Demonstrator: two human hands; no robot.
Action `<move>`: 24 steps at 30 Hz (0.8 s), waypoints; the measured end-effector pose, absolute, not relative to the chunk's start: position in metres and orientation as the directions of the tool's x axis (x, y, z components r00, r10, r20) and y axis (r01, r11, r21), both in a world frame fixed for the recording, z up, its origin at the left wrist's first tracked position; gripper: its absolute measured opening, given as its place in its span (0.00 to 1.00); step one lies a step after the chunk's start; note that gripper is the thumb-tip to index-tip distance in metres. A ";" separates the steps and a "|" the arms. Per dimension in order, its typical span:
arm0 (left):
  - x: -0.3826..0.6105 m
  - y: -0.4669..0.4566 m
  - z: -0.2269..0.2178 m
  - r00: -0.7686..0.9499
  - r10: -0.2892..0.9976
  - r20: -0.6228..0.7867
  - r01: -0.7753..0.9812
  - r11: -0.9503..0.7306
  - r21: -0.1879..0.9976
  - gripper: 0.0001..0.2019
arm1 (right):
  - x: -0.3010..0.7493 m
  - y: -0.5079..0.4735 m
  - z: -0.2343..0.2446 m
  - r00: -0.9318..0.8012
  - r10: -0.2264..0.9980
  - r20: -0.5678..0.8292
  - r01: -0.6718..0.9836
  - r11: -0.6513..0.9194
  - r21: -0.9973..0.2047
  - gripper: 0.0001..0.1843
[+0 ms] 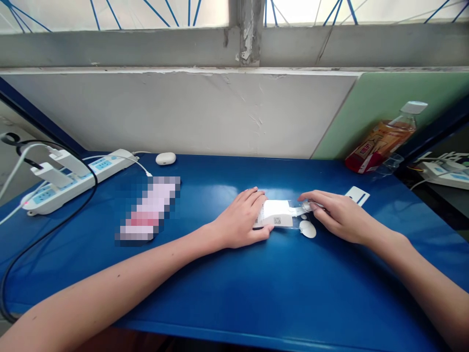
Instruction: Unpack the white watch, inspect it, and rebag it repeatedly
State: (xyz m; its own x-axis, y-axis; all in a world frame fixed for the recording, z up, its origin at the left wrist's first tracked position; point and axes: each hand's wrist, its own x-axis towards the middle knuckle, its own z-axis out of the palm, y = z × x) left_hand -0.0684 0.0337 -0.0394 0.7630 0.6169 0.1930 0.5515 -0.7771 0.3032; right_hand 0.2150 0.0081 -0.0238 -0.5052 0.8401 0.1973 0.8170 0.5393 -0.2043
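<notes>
A small clear packet with a white label and a QR code (277, 213) lies on the blue table (256, 293). My left hand (242, 220) rests on the packet's left end, fingers curled over it and thumb under its near edge. My right hand (339, 215) pinches a small white piece (304, 210) at the packet's right end between thumb and fingers. A small white oval piece (308, 229) lies loose on the table just below that pinch, beside my right hand.
A white power strip with plugged chargers (69, 178) and a black cable sit at the left. A white earbud case (165, 158) and a blurred pink-white object (150, 210) lie left of centre. A tilted drink bottle (384, 139) and a white card (357, 195) are right.
</notes>
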 end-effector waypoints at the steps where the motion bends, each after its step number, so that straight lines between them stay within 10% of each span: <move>1: -0.068 0.034 -0.039 0.761 0.619 0.195 0.552 -0.776 0.307 0.31 | 0.216 0.008 -0.024 -0.510 0.837 0.198 0.820 0.543 -0.183 0.18; 8: -0.068 0.033 -0.039 0.747 0.635 0.197 0.561 -0.761 0.328 0.30 | 0.236 0.014 -0.020 -0.549 0.779 0.305 0.819 0.574 0.008 0.19; 15: -0.069 0.032 -0.039 0.746 0.636 0.197 0.553 -0.757 0.349 0.31 | 0.237 0.011 -0.006 -0.157 0.822 0.548 0.925 0.316 -0.209 0.14; 24: -0.069 0.032 -0.037 0.756 0.632 0.170 0.564 -0.761 0.321 0.35 | 0.227 0.010 -0.010 -0.119 0.788 0.603 0.920 0.316 -0.231 0.15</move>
